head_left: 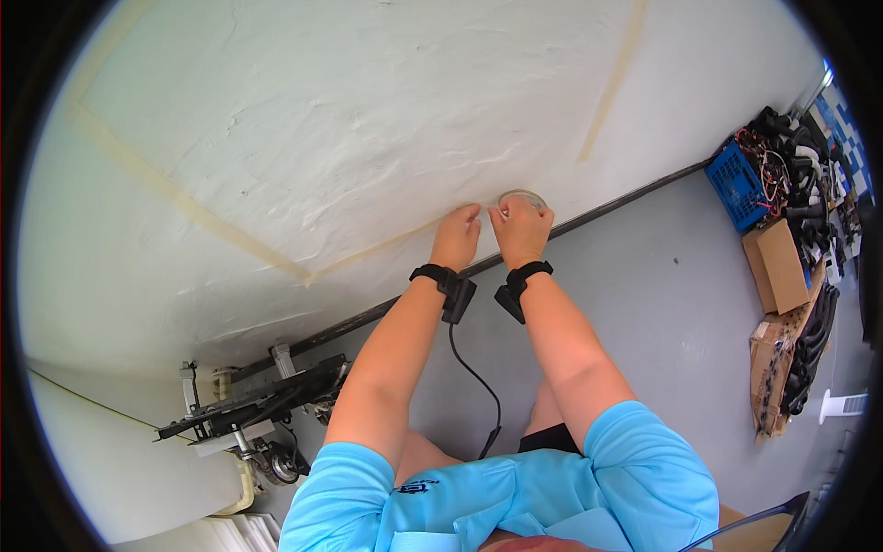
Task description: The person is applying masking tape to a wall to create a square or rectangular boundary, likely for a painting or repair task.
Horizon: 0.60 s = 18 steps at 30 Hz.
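A roll of clear or pale tape [524, 194] is held against the white wall [368, 138] by my right hand [522, 230], whose fingers curl over its near side. Close beside it on the left, my left hand [456, 239] has its fingers and thumb drawn together at the wall. A yellowish strip of tape [372, 250] runs along the wall up to my left hand. A short length seems to span the gap between both hands. My fingertips partly hide the roll and the strip's end.
Further yellowish tape lines [198, 213] cross the wall. A black baseboard [635, 195] edges the grey floor [635, 285]. At left stands a black metal frame with wheels [267, 405]. On the right are a blue crate of cables [736, 187] and cardboard boxes [775, 267]. A black cable [478, 377] hangs from my left wrist device.
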Motion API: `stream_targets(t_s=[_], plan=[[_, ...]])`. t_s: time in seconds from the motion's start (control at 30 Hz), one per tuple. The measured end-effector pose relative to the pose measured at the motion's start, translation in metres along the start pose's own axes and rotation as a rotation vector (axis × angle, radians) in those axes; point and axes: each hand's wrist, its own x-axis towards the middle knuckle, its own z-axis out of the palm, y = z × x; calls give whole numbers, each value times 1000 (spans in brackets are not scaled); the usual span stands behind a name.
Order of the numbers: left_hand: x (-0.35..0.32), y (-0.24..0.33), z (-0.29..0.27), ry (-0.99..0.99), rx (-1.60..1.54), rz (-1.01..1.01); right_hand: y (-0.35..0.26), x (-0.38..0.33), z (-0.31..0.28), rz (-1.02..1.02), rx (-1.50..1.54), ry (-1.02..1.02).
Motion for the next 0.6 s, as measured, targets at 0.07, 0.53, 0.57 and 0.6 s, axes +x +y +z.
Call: stream_targets(t_s=[0.07,0.53,0.57,0.6], plan=[[3,2,0,8,-12,-17,4,-1,-2,10,7,-24],[10,4,-14,88,32,3,-5,-6,-13,-91,-17,-177],[10,4,-14,84,27,3,-6,-5,-14,-122,2,-163],[10,3,-15,66,52,-8,-8,-4,-15,-122,-2,-162]])
